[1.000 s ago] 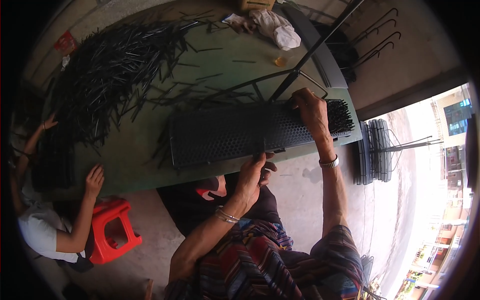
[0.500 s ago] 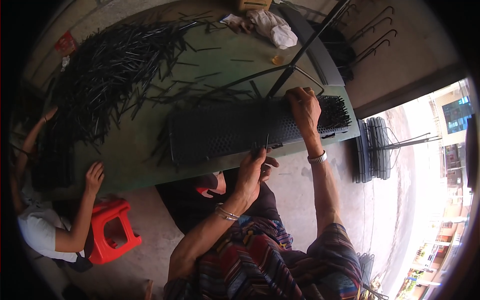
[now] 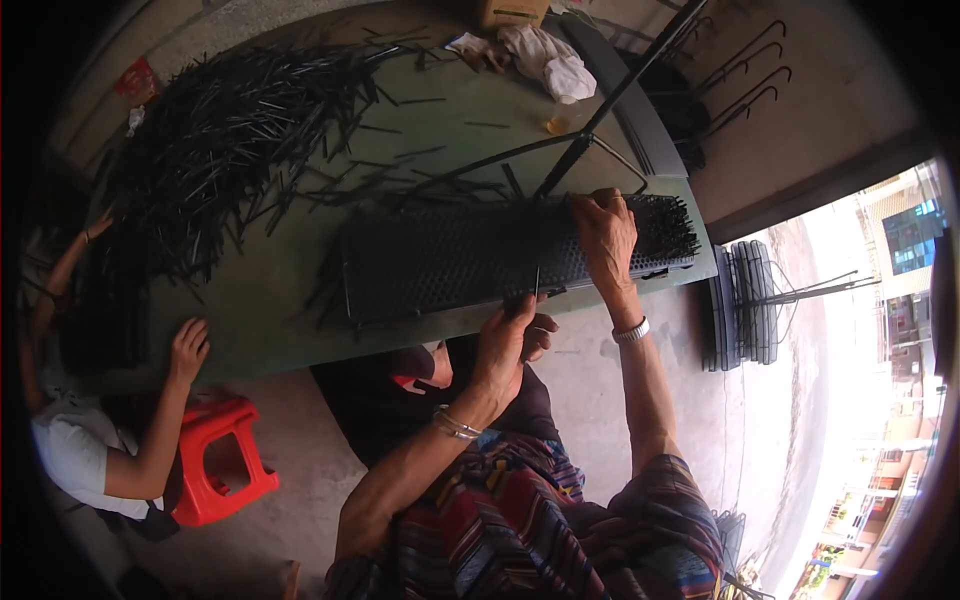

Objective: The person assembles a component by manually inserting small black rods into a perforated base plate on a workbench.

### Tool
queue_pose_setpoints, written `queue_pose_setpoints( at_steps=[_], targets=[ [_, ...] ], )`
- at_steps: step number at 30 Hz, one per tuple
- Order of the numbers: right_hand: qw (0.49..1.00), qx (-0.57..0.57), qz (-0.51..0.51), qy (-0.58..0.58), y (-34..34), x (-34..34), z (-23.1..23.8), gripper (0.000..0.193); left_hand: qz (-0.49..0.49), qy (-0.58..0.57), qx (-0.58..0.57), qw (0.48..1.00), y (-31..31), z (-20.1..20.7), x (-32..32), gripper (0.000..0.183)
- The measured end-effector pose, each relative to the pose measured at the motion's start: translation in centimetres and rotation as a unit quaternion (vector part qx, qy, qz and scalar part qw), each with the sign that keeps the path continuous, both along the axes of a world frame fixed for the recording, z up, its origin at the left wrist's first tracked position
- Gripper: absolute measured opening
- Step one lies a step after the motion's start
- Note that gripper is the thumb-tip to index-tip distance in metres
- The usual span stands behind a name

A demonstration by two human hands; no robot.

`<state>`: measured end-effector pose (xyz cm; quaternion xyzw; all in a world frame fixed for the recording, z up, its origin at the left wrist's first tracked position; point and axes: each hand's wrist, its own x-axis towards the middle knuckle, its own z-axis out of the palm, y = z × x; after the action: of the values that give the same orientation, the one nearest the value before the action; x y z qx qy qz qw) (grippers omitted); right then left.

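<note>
A long dark panel (image 3: 440, 262) full of small holes lies along the near edge of the green table. Short black sticks (image 3: 664, 228) stand packed in the holes at its right end. My left hand (image 3: 508, 340) is closed at the panel's near edge, pinching a thin black stick (image 3: 538, 281) that points upward. Bent over the panel, just left of the packed sticks, is my right hand (image 3: 606, 236). Its fingers are drawn together, and their tips are hidden behind the hand, so what they hold cannot be made out.
A big heap of black sticks (image 3: 240, 140) covers the table's (image 3: 250, 335) left side. A dark metal stand (image 3: 572, 160) rises behind the panel. Beyond are a cup (image 3: 559, 122) and white cloth (image 3: 550, 62). At left, a co-worker's hand (image 3: 188, 350) rests near a red stool (image 3: 222, 465).
My right hand has shifted slightly left and toward me over the panel. My left hand stays nearly in place with the stick.
</note>
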<state>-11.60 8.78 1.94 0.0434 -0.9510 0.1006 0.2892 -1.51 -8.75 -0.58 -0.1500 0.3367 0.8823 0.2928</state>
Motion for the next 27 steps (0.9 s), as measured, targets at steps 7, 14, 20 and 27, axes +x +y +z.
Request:
queue_pose_setpoints(
  at_steps=[7, 14, 20, 27],
  targets=[
    [0.961, -0.23, 0.077, -0.135, -1.3, 2.8, 2.7, 0.027, -0.007, 0.016, -0.001, 1.0, -0.2, 0.1, 0.1, 0.033],
    [0.818, -0.381, 0.158, -0.401, -1.8, 5.7, 3.8, 0.019, -0.014, 0.025, -0.026, 0.999, 0.2, 1.0, 0.1, 0.032],
    [0.792, -0.453, 0.173, -0.371, -1.2, 5.7, 2.9, 0.018, -0.034, 0.024, -0.057, 0.997, -0.1, 1.1, 0.0, 0.028],
    [0.767, -0.514, 0.132, -0.36, -0.3, 6.3, 4.2, 0.017, -0.048, 0.026, -0.06, 0.997, 0.2, 1.7, -0.7, 0.032]
  ],
)
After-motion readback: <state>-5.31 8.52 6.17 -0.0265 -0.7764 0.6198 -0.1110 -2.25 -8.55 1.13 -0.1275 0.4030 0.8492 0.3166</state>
